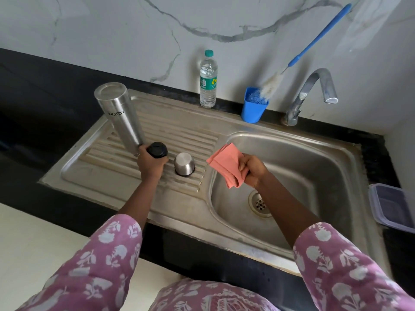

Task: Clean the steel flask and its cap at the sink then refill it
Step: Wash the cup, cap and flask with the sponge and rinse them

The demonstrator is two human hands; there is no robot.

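The steel flask (120, 115) stands upside down on the ribbed drainboard (179, 131), mouth down. My left hand (150, 164) grips a black inner stopper (157, 149) just right of the flask's mouth. A steel outer cap (184, 163) sits open end down on the drainboard, to the right of my left hand and apart from it. My right hand (252, 169) holds a folded pink cloth (226, 163) over the left edge of the sink basin (314, 167).
A plastic water bottle (208, 80) stands at the back by the wall. A blue cup (253, 105) holds a long blue-handled bottle brush (314, 41). The tap (314, 90) arches over the basin's back right. A lidded plastic container (393, 207) sits at the right.
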